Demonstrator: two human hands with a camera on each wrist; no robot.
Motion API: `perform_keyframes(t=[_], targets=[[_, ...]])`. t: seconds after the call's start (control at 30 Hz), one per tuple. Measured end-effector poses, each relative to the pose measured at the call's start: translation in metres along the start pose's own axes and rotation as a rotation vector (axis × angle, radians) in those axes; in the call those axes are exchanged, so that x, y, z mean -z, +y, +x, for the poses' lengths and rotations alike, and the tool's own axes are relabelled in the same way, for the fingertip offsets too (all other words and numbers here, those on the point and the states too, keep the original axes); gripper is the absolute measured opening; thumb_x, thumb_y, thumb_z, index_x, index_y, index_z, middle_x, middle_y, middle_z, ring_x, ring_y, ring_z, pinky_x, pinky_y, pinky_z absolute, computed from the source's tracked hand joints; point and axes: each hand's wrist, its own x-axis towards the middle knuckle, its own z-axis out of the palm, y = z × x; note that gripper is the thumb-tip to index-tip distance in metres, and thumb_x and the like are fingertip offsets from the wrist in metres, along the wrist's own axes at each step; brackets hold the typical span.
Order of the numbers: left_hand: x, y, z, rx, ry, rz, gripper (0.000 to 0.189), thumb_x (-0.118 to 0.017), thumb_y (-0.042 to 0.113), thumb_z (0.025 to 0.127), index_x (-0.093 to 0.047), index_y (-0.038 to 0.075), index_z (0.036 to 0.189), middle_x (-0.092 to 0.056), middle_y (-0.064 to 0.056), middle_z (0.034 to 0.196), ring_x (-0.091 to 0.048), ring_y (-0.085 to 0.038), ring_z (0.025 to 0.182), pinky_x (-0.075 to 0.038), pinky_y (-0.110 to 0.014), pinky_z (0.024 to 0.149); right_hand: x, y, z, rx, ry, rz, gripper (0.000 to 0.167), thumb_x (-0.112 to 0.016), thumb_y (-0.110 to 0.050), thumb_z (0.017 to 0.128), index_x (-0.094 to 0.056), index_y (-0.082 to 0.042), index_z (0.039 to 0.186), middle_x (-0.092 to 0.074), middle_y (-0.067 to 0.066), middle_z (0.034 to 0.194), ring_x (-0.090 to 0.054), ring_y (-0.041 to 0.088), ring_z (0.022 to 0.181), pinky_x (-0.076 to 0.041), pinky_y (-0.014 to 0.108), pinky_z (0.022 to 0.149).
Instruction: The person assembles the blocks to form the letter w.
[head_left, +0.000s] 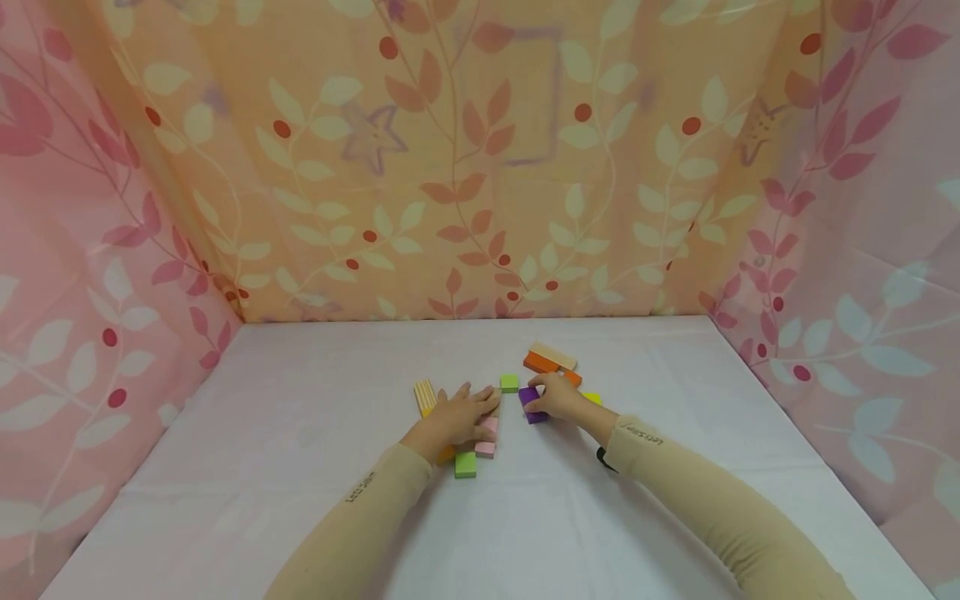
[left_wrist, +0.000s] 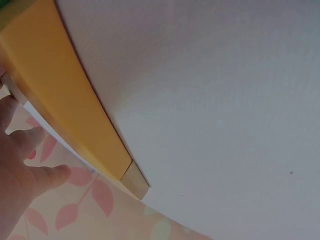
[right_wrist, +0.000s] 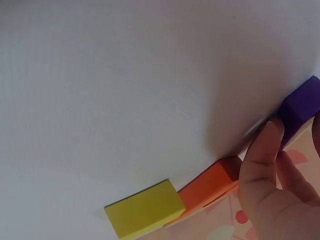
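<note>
My right hand (head_left: pixel 558 396) pinches a purple block (head_left: pixel 532 406) between thumb and fingers, right of the middle of the table. In the right wrist view the thumb lies along the side of that block (right_wrist: pixel 301 106). My left hand (head_left: pixel 453 418) spreads its fingers over a group of wooden blocks. Its fingertips overlap a natural wood block, and pink blocks (head_left: pixel 486 450) show just below them. A long yellow-orange block (left_wrist: pixel 65 90) lies beside the hand, partly hidden by it in the head view. A green block (head_left: pixel 466 465) sits at the group's near end.
Another green block (head_left: pixel 509 383) lies between the hands, farther back. Orange blocks (head_left: pixel 540 362) and a pale wood block (head_left: pixel 553 357) lie behind the right hand, a yellow block (right_wrist: pixel 145 207) beside it. Striped yellow sticks (head_left: pixel 424 396) lie left. Patterned curtains (head_left: pixel 480 167) border the white table (head_left: pixel 300 517).
</note>
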Motion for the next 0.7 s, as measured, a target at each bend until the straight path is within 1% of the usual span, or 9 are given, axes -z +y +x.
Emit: perform_keyframes(t=[0.1,0.33,0.53,0.63,0.7], targets=[[0.0000,0.0000,0.0003,0.000,0.000,0.001,0.075,-0.061,0.049,0.089,-0.031,0.027,0.154,-0.022,0.004,0.160,-0.009,-0.031,0.148,-0.006,-0.064,0.112,-0.0010,0.0011,0.0017,0.003,0.007,0.004,0.048,-0.077,-0.016,0.085,-0.061,0.003,0.126,-0.065,0.016,0.108,-0.057,0.023,0.086,-0.051,0.037,0.081],[0.0003,0.0004,-0.0004,-0.011,0.008,0.000,0.074,-0.061,0.048,0.089,-0.033,0.025,0.153,-0.024,0.003,0.160,-0.011,-0.032,0.147,-0.008,-0.065,0.111,-0.0013,0.0029,0.0036,0.000,0.010,0.002,0.048,-0.077,-0.017,0.085,-0.062,0.002,0.126,-0.065,0.015,0.106,-0.056,0.022,0.084,-0.051,0.036,0.079],[0.0012,0.0007,-0.0009,-0.011,0.008,0.010,0.074,-0.061,0.049,0.090,-0.033,0.025,0.153,-0.024,0.003,0.160,-0.011,-0.032,0.147,-0.008,-0.065,0.111,-0.0008,0.0027,0.0044,-0.001,0.004,0.005,0.047,-0.077,-0.017,0.085,-0.062,0.001,0.126,-0.065,0.016,0.109,-0.057,0.023,0.085,-0.051,0.036,0.079],[0.0006,0.0001,0.0001,-0.009,0.005,0.010,0.074,-0.061,0.049,0.090,-0.032,0.026,0.153,-0.024,0.004,0.160,-0.011,-0.032,0.147,-0.008,-0.065,0.111,0.0011,0.0028,0.0045,0.001,0.000,0.008,0.048,-0.077,-0.016,0.085,-0.061,0.001,0.127,-0.064,0.016,0.110,-0.056,0.021,0.084,-0.051,0.034,0.077],[0.0001,-0.0001,0.0003,-0.009,0.005,0.007,0.074,-0.061,0.048,0.089,-0.032,0.025,0.153,-0.024,0.003,0.160,-0.011,-0.032,0.147,-0.008,-0.065,0.111,0.0040,0.0031,0.0044,-0.005,-0.006,0.030,0.049,-0.076,-0.015,0.085,-0.060,0.001,0.128,-0.065,0.017,0.107,-0.056,0.020,0.081,-0.050,0.032,0.072]])
